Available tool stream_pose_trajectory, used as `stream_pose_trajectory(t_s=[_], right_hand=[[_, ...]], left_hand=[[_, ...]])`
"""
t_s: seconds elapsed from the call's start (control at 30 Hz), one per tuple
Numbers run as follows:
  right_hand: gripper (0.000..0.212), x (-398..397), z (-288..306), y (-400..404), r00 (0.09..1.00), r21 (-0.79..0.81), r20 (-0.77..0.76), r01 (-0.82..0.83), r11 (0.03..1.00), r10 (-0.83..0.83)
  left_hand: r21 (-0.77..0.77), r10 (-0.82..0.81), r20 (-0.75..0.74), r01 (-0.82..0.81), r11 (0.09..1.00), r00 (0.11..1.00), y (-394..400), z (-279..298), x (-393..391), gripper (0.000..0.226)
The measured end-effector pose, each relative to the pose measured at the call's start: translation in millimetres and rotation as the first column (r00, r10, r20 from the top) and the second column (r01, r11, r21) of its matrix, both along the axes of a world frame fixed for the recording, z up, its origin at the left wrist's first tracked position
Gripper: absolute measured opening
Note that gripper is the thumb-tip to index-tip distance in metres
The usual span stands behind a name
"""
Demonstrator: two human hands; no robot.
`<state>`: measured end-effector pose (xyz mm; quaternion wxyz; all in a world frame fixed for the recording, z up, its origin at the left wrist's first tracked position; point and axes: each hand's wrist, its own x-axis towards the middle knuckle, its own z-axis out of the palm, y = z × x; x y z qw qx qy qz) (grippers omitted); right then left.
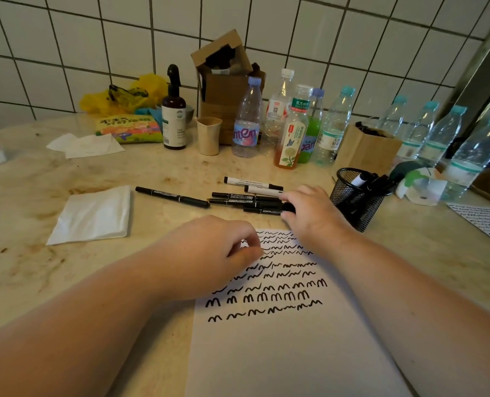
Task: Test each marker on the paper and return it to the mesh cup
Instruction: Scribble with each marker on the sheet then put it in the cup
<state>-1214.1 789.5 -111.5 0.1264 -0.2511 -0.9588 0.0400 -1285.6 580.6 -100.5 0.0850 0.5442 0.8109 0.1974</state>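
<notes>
Mid-task, I judge: squiggles fill the upper paper [281, 353], the centre-right cup [355, 200] holds several markers, while the right hand [309, 213] pinches one [262, 211] of the loose pile; the left hand [218, 253], curled, steadies the sheet.

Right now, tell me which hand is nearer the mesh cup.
Right. The right hand sits just left of the mesh cup; the left hand rests on the paper, farther away.
</notes>
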Motion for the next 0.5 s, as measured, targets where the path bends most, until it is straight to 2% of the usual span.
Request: stream_pose_trajectory(t_s=[0.2,0.37,0.43,0.5], right_hand=[[0.033,-8,0,-1,1.000,0.006,0.008,0.028,1.000,-0.028],[0.026,0,10,-11,0.995,-0.026,-0.068,0.067,0.997,-0.069],[0.024,11,16,-15,0.992,-0.081,-0.107,0.056,0.995,-0.065],[0.021,27,22,-22,0.983,-0.206,-0.175,0.011,0.978,-0.048]], left_hand=[[-0.012,-0.014,-0.012,0.014,1.000,1.000,1,1,1,0.025],[0.001,-0.002,-0.016,0.002,1.000,1.000,0,0,1,0.025],[0.001,-0.002,-0.012,0.002,1.000,1.000,1,-1,0,0.024],[0.008,0.004,0.019,-0.004,1.000,1.000,1,-2,-1,0.025]])
